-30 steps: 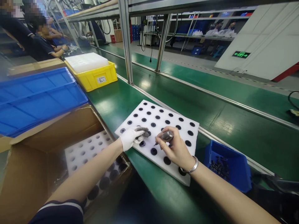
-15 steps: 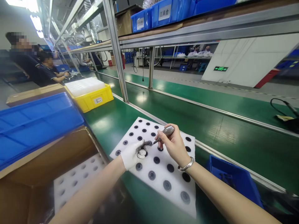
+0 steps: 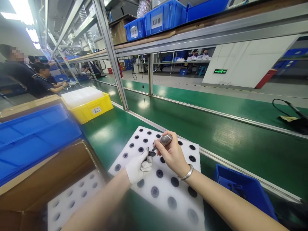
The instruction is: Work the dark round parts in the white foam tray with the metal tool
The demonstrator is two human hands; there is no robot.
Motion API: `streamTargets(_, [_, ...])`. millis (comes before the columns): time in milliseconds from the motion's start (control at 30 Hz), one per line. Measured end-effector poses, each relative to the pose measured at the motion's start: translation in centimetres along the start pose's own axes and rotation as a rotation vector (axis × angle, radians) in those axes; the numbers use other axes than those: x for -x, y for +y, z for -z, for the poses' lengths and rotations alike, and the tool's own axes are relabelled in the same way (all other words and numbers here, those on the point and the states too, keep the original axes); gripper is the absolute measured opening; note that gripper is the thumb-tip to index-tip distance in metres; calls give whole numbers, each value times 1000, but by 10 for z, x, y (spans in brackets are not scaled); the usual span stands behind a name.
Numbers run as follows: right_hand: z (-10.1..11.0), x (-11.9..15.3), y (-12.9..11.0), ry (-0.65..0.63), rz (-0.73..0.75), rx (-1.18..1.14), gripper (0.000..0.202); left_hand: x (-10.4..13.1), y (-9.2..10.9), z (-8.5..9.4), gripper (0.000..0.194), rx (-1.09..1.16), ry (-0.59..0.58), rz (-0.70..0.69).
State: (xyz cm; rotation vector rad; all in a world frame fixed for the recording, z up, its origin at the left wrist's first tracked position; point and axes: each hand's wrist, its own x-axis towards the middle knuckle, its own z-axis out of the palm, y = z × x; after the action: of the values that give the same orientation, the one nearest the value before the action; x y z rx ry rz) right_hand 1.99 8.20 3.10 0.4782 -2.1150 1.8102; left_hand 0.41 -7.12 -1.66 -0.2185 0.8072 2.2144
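My left hand [image 3: 141, 165], in a white glove with darkened fingertips, pinches a small dark round part [image 3: 152, 153] above the foam sheet. My bare right hand [image 3: 172, 149], with a metal bracelet at the wrist, is closed round the grey handle of a pointed tool [image 3: 166, 139]. The tool's thin tip meets the dark part at the left fingertips. Beneath both hands lies a white foam sheet [image 3: 166, 189] with rows of black round parts set in its holes. The hands hide some of the middle ones.
A blue bin [image 3: 247, 189] with dark pieces stands at the right. On the left are a cardboard box [image 3: 72, 160] holding white foam, a blue crate [image 3: 36, 128] and a yellow bin [image 3: 96, 107]. A metal post [image 3: 110, 54] rises behind the foam sheet. People sit or stand far left.
The view has shifted a little. The dark part in my left hand has turned, showing more of its round face, and the tool tip now reaches it from above.
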Motion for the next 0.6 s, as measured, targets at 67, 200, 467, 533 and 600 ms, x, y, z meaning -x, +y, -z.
streamTargets(67, [1,-1,0,-3,6,4,25,-2,0,-2,28,7,-6,11])
streamTargets(200, [5,-7,1,-6,-10,1,29,-8,5,-4,30,-90,-49,-8])
streamTargets(467, [22,-51,17,-11,-23,41,33,-54,43,-16,41,-834,44,-439])
streamTargets(533, [29,-67,27,-4,-7,146,31,-71,56,-22,41,-1065,93,-557])
streamTargets(600, [35,-79,40,-3,-7,254,28,-86,66,-28,39,-1255,94,-596])
